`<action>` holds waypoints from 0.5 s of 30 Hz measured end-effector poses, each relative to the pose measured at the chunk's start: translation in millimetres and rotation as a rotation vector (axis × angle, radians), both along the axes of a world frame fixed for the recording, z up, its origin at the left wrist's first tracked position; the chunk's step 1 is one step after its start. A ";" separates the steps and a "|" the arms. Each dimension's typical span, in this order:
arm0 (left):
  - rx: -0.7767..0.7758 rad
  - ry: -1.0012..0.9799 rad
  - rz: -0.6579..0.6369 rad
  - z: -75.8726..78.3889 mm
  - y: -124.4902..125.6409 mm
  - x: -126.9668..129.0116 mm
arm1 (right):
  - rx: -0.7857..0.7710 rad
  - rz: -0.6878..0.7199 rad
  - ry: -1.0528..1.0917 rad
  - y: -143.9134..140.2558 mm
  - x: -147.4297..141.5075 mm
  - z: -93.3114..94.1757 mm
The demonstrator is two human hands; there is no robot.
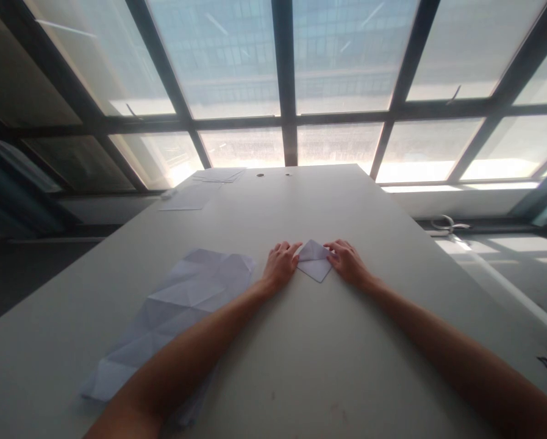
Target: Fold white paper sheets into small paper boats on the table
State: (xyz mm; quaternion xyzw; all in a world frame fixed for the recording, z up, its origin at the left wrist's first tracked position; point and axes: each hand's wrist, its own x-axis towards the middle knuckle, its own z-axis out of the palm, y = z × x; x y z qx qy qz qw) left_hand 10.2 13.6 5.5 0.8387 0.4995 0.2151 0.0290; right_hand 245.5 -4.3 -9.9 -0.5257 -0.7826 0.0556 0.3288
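A small piece of folded white paper (315,270) lies on the white table in front of me, diamond-shaped with a crease across its middle. My left hand (281,264) is at its left corner, thumb and fingers closed on the edge. At the opposite corner my right hand (347,262) pinches the paper between thumb and fingers. Both hands rest low, close to the tabletop. Beside my left forearm lies a large creased sheet of white paper (182,299), partly hidden under that arm.
The white table (328,207) reaches toward a wall of dark-framed windows. Several flat white sheets (191,196) lie at its far left corner. Two small round holes are near the far edge. A pale coiled cable (443,224) sits beyond the right side of the table.
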 end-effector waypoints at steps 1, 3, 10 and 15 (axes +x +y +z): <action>0.004 0.010 -0.035 -0.8 0.8 -0.1 | 0.010 0.006 -0.025 -0.5 -0.2 -0.2; -0.014 0.026 -0.163 -3.3 2.9 0.1 | 0.021 0.046 -0.081 -1.9 -0.8 -0.3; -0.140 0.128 -0.365 -9.1 3.1 1.6 | -0.113 0.278 -0.295 -5.9 -4.1 2.9; -0.153 0.223 -0.328 -8.4 -0.5 2.0 | -0.184 0.206 -0.372 -7.7 -7.6 2.4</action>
